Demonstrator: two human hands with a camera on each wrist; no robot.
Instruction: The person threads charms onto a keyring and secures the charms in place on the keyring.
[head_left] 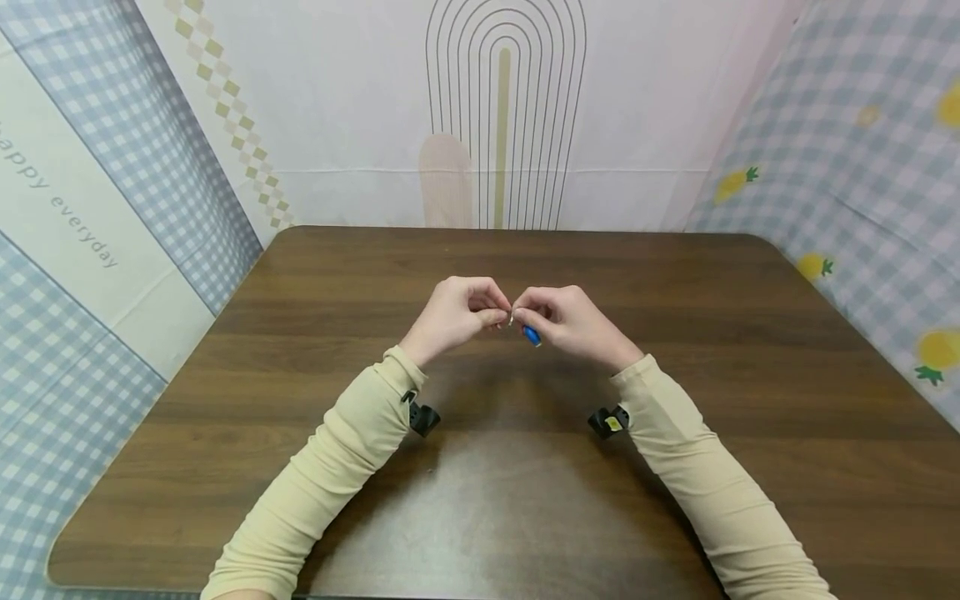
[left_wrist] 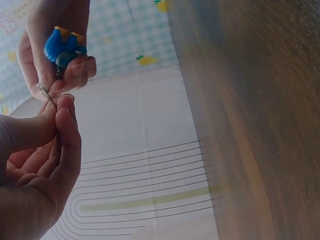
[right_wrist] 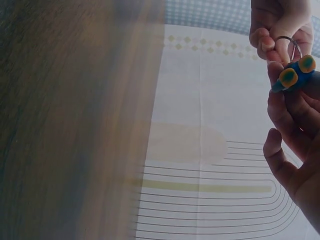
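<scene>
A small keychain with a blue figurine and orange feet is held between the two hands above the table. Its thin metal split ring shows clearly in the right wrist view. My left hand pinches the ring between thumb and fingertips. From the other side my right hand grips the keychain by its ring end, fingers curled, and the figurine rests against those fingers. The fingertips of both hands nearly meet at the ring. Exactly where each fingertip touches the metal is partly hidden.
Below the hands spreads a brown wooden table with rounded corners. A white patterned cloth hangs behind it, and checked cloths hang at the sides. Each sleeve carries a black wrist camera.
</scene>
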